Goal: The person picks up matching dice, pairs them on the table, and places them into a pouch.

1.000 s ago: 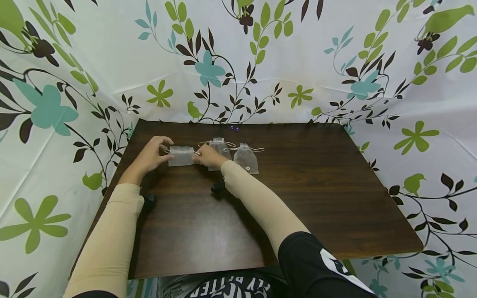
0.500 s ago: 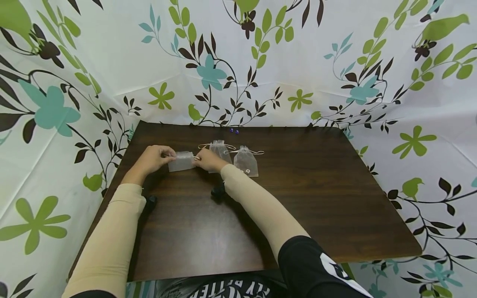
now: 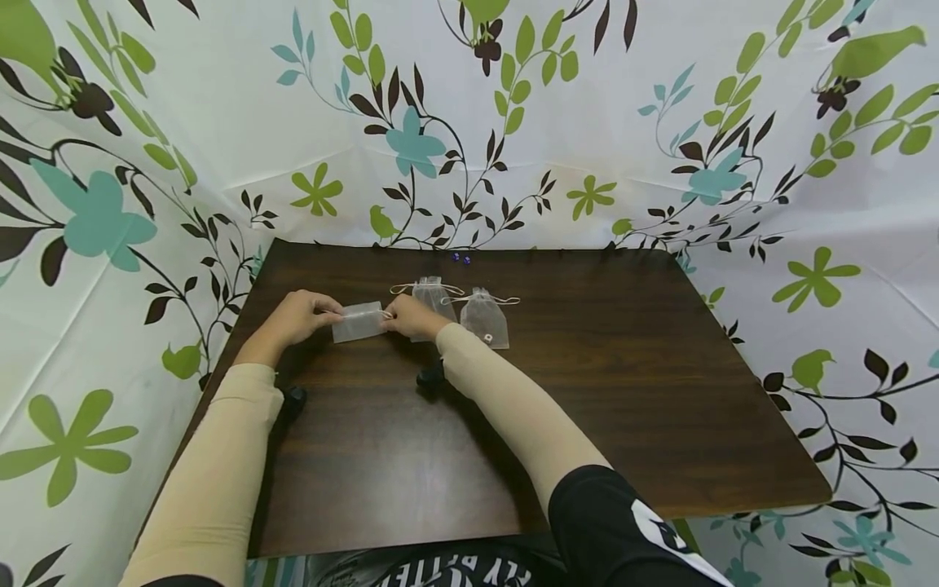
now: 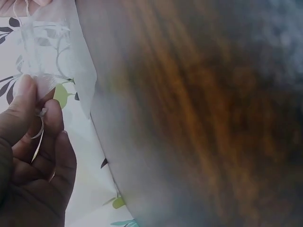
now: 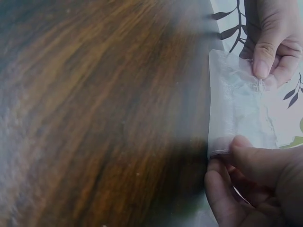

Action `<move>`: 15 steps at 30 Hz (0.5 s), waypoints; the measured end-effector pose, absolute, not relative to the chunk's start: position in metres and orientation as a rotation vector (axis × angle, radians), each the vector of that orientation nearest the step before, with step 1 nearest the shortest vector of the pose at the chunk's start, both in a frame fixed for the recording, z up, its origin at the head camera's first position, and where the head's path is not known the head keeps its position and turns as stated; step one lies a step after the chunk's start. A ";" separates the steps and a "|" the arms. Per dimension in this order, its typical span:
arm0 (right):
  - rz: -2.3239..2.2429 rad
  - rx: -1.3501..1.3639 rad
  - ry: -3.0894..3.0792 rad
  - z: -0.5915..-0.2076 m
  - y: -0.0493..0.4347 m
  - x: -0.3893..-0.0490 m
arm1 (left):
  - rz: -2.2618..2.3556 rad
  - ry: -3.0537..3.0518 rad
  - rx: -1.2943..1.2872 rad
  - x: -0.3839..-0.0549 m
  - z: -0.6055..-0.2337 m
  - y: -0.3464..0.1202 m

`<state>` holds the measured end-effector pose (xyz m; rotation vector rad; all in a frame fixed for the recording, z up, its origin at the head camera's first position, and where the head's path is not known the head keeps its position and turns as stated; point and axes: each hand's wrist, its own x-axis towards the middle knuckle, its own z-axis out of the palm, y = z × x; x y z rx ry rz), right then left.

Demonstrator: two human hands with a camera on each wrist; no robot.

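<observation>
A sheer white drawstring pouch [image 3: 358, 323] is held sideways between both hands, above the left part of the table. My left hand [image 3: 296, 316] pinches its left edge between thumb and fingers. In the left wrist view, a thin pale cord [image 4: 40, 135] loops among that hand's fingers. The opposite edge is pinched by my right hand [image 3: 412, 315], also seen low in the right wrist view, where the pouch [image 5: 244, 106] looks flat and see-through. Whether anything is inside it, I cannot tell.
Two similar pouches, one partly behind the right hand [image 3: 431, 287] and one beside it [image 3: 484, 314], lie on the brown wooden table [image 3: 623, 367]. The latter has a small pale piece [image 3: 487, 338] near its bottom. Tiny blue objects [image 3: 461, 258] sit at the back edge, before a patterned curtain [image 3: 506, 187].
The left hand's spread fingers have closed onto the pouch's left edge. The pouch now slants slightly, its right side higher. The right hand keeps its grip in about the same place.
</observation>
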<state>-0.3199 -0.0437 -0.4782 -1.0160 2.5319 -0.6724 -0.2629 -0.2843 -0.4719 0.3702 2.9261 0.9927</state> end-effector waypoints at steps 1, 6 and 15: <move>-0.664 -1.023 2.539 -0.477 -0.044 -0.320 | 0.992 2.928 0.370 -0.263 -0.471 -0.284; -0.671 -1.030 2.522 -0.473 -0.044 -0.322 | 0.988 2.918 0.354 -0.263 -0.468 -0.284; -0.859 -0.961 2.402 -0.475 -0.038 -0.329 | 0.994 2.918 0.338 -0.262 -0.470 -0.285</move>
